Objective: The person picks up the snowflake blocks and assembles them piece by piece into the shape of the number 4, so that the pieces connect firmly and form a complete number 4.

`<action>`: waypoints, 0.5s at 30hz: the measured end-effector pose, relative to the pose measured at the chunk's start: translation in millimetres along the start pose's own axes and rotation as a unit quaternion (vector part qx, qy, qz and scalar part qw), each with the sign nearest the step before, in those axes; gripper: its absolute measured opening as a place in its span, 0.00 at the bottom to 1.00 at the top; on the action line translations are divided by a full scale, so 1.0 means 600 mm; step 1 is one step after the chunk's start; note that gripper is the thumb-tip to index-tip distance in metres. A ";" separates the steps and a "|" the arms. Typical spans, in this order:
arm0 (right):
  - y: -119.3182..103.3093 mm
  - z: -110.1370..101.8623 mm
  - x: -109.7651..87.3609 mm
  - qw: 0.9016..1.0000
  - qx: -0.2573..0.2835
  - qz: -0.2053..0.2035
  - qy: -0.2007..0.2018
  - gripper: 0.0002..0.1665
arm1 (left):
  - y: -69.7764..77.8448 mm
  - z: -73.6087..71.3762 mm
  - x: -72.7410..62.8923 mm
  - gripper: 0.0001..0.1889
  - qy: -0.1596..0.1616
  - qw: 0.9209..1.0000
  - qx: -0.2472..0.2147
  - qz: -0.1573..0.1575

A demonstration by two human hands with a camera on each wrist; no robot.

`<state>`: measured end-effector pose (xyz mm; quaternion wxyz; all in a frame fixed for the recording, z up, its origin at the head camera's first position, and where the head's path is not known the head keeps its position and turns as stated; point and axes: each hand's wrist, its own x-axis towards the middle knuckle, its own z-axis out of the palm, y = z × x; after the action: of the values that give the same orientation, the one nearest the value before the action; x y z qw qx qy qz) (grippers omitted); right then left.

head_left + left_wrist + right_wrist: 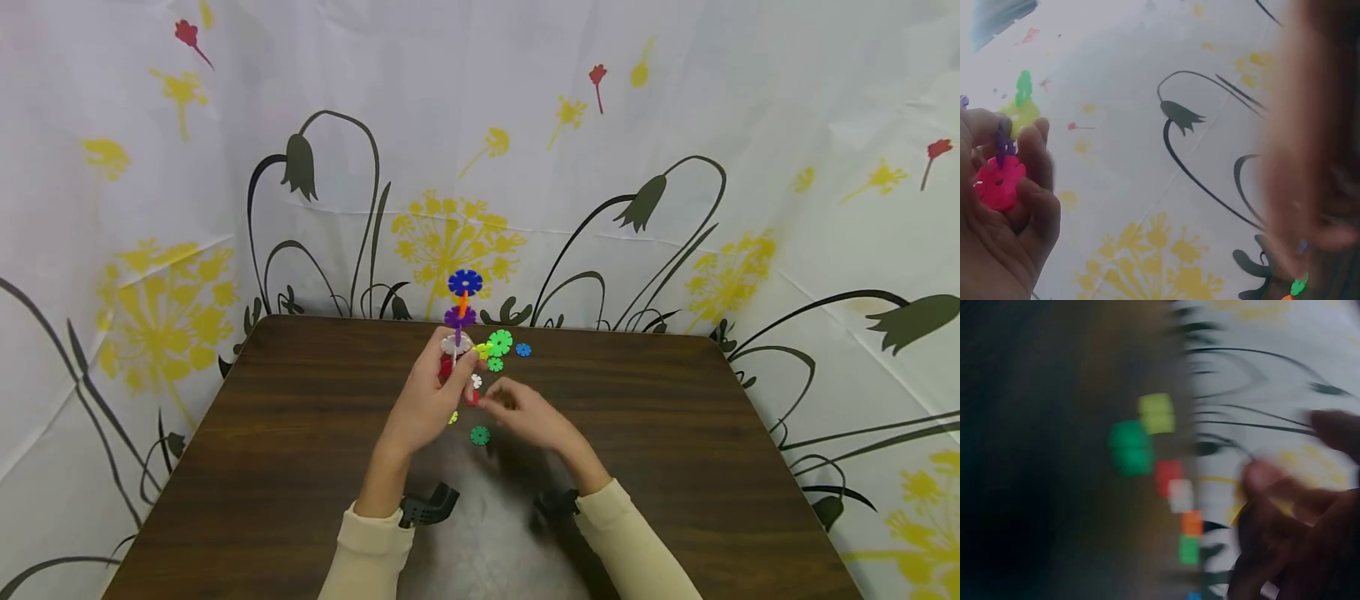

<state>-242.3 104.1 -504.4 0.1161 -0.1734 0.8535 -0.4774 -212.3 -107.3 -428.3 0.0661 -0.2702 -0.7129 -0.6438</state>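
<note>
My left hand [426,402] grips a chain of joined plastic snowflake discs above the table. A blue disc [465,282] tops the chain, with an orange disc [463,304] and a purple disc [460,317] below it. A white disc [456,344] is near the fingers. A yellow disc and a light green disc [500,342] branch off to the right. In the left wrist view a pink-red disc [1000,182] lies against the palm. My right hand [531,414] is just to the right, fingers bent loosely; in its wrist view thumb and fingertips are apart with nothing visible between them.
Loose discs lie on the dark wooden table [300,450]: a dark green one [480,435] nearest me, plus yellow [1157,414], red [1169,478], white [1180,495], orange [1192,522], green and blue [523,350] ones. A flower-printed curtain [525,100] stands behind the table.
</note>
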 end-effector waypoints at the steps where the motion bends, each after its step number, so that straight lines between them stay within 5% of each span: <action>1: 0.014 0.012 0.005 0.998 -0.064 0.016 -0.014 0.21 | 0.000 -0.003 0.000 0.05 0.005 1.000 -0.006 0.004; 4: 0.044 0.039 0.011 0.979 -0.190 0.064 -0.039 0.27 | 0.002 -0.009 -0.002 0.05 0.006 1.000 -0.020 0.011; 7: 0.059 0.055 0.015 0.971 -0.221 0.078 -0.037 0.25 | 0.004 -0.011 -0.004 0.05 0.000 1.000 -0.020 0.011; 11: 0.066 0.065 0.019 0.973 -0.216 0.079 -0.037 0.18 | 0.004 -0.014 -0.005 0.04 -0.008 1.000 -0.016 0.010; 15: 0.071 0.056 0.021 0.986 -0.140 0.068 -0.064 0.15 | 0.004 -0.013 -0.005 0.04 -0.010 1.000 -0.019 0.009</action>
<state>-249.5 93.7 -558.6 0.1774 -0.1599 0.9124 -0.3323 -210.6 -115.6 -426.2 0.0593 -0.2839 -0.6986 -0.6541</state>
